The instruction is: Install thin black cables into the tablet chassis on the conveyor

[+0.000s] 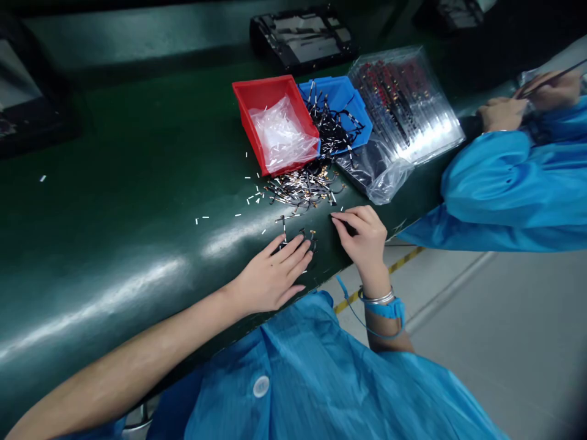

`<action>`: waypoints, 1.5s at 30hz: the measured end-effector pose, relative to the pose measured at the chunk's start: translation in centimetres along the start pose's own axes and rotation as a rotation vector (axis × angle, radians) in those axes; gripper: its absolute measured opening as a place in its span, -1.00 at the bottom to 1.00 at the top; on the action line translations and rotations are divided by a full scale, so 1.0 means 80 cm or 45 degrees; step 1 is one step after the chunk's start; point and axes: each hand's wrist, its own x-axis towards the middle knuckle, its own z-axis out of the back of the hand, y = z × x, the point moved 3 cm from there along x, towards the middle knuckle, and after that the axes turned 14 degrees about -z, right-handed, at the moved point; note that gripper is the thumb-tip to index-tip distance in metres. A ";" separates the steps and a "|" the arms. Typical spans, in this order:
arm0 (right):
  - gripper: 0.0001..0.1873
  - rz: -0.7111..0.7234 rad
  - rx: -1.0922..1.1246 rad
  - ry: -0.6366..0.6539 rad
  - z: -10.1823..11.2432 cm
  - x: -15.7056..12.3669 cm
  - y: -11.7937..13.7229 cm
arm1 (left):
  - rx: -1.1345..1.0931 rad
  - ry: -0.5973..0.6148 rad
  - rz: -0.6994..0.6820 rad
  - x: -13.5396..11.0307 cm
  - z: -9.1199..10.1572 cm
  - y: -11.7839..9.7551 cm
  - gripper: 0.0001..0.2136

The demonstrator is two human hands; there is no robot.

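My left hand [275,275] lies flat on the green table with its fingers stretched out. Its fingertips rest over a few short black cables [312,239], which they partly cover. To the right, my right hand [363,235] is closed in a pinch, thumb against forefinger, just above the tabletop. Whatever sits between those fingertips is too small to make out. Beyond both hands spreads a loose pile of short black cables [305,186] with white sleeves and gold-coloured ends. Small white strips [206,217] are scattered to the left of it.
Behind the pile stand a red bin [251,131] with clear plastic bags and a blue bin [362,116] full of black cables. Clear trays [440,131] and a plastic bag [387,177] lie to their right. A co-worker's blue sleeve [495,189] reaches in at right.
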 end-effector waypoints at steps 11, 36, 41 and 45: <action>-0.88 -0.287 0.127 0.169 -0.006 0.006 -0.005 | -0.037 0.027 -0.016 0.001 0.001 0.001 -0.50; -0.73 0.103 -0.368 0.166 0.004 -0.048 0.066 | -0.081 0.050 -0.012 0.002 -0.002 0.000 -0.49; -0.71 0.133 -0.584 0.351 0.005 -0.040 0.083 | -0.124 0.060 -0.009 0.002 -0.002 0.002 -0.49; -0.73 0.190 -0.619 0.428 0.004 -0.038 0.090 | -0.108 0.040 -0.013 0.002 -0.001 0.001 -0.49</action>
